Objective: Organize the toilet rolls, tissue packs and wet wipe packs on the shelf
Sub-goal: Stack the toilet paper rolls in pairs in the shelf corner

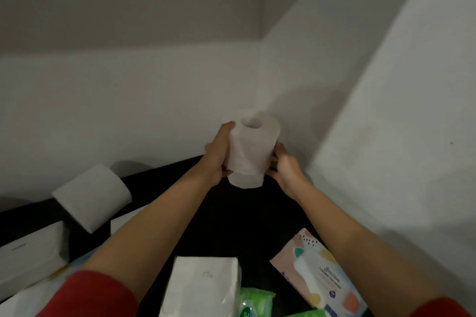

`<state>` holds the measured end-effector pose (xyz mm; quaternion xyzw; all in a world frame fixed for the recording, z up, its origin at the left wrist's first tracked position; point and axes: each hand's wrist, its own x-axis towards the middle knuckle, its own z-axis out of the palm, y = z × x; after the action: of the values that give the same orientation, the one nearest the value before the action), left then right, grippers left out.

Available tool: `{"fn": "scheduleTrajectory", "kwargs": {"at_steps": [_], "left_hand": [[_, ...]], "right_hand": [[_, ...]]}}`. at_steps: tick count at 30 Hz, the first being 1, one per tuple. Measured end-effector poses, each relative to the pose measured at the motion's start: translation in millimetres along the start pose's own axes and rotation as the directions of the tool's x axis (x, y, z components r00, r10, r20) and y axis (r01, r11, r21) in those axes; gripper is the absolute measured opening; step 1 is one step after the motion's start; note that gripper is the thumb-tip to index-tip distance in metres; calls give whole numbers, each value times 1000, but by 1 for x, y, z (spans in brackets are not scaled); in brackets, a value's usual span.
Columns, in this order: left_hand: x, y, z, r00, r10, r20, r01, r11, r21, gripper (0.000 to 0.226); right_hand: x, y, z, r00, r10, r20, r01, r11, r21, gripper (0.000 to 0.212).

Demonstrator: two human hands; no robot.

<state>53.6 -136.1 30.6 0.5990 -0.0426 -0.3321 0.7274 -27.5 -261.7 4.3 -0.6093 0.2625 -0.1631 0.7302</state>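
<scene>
A white toilet roll is held upright above the black shelf, close to the corner of the white walls, with a loose sheet end hanging below it. My left hand grips its left side and my right hand holds its lower right side. A second toilet roll lies on its side at the left. A white tissue pack sits at the front middle. A pink patterned wet wipe pack lies at the front right, and a green wet wipe pack beside the tissue pack.
More white tissue packs lie at the left front of the shelf. White walls close the shelf in at the back and right. Bare black shelf surface shows under the held roll.
</scene>
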Motion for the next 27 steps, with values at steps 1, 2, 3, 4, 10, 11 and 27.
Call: {"fn": "scheduleTrajectory", "kwargs": {"at_steps": [1,2,3,4,10,11,27], "left_hand": [[8,4,1,1000,-7,-6,7,1000,4,94],[14,7,3,1000,-12,-6,12,1000,14,97],[20,10,3,1000,-12,-3,12,999,31,95],[23,12,5,1000,-4,1,4,999,50,90],[47,13,14,999,13,-45,-10,999,49,69],[51,12,15,997,17,-75,-12,997,75,73],[73,0,11,990,35,-135,-16,991,135,90]], "right_hand": [[6,-4,-2,1000,-9,-2,9,1000,-26,30],[12,-6,-3,1000,-16,-1,16,999,-49,31],[17,-9,-3,1000,-22,6,23,997,-74,33],[21,-13,-2,1000,-30,9,31,994,-102,34],[75,8,-10,994,-70,-84,58,989,-136,45],[71,6,-7,995,-67,-69,58,991,-123,44],[80,12,-11,991,-128,26,130,983,-127,25]]}}
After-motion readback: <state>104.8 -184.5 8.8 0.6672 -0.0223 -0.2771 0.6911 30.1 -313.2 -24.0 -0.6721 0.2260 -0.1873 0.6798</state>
